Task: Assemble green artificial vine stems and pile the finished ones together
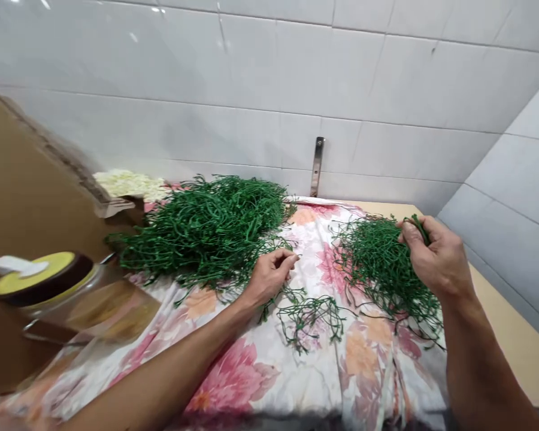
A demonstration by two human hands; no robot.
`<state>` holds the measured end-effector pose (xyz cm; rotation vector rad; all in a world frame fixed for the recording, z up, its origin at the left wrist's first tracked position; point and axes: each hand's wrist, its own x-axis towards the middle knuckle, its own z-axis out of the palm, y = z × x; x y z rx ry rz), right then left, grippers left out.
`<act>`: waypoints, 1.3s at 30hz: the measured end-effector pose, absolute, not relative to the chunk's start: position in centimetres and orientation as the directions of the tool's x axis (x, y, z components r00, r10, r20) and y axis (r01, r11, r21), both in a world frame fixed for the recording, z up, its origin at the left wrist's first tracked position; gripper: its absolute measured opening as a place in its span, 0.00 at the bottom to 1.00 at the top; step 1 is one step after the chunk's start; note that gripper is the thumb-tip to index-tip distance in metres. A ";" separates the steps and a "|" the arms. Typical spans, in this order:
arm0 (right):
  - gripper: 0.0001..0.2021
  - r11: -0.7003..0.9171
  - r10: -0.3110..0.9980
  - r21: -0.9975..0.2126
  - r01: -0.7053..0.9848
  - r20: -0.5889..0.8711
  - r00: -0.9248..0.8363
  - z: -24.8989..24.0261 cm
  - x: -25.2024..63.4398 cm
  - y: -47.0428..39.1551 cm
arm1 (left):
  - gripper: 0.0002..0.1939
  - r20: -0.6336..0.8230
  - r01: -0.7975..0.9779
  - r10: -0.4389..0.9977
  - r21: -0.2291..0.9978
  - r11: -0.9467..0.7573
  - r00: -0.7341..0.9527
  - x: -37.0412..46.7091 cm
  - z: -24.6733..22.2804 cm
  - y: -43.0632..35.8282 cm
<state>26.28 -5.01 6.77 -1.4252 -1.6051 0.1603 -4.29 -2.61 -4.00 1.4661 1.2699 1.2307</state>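
Note:
My right hand point(440, 257), at the right, is closed on a few thin green stems point(420, 227) that stick up between thumb and fingers. Below and beside it spreads a loose pile of dark green stems point(377, 251). My left hand point(273, 272) hovers near the middle of the cloth with thumb and fingers pinched together; what is between them, if anything, is too small to make out. Left of it rises a larger heap of green stems point(215, 221). A small scatter of stems point(312, 317) lies on the cloth between the hands.
A flower-print cloth point(305, 383) covers most of the wooden table point(503, 335). To the left stand a clear jar with a yellow-and-brown lid point(40, 275) and a cardboard box point(27, 197). Pale cream pieces point(130, 182) lie behind. A tiled wall point(233, 72) closes the back.

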 end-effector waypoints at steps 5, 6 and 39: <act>0.13 0.084 0.793 -0.468 0.880 0.567 0.226 7.7 30.9 -1.7 | 0.13 0.150 0.244 0.988 0.957 -0.155 0.039 -4.5 -4.2 -2.3; 0.15 0.051 0.812 -0.456 0.889 0.537 0.229 7.5 31.8 -1.0 | 0.13 0.149 0.252 0.988 0.955 -0.154 0.038 -4.5 -4.2 -2.3; 0.10 0.614 0.767 -0.582 0.533 0.281 -0.577 -2.2 18.2 -5.4 | 0.23 -0.129 -0.476 0.976 0.857 0.199 0.175 -3.7 -2.7 -3.6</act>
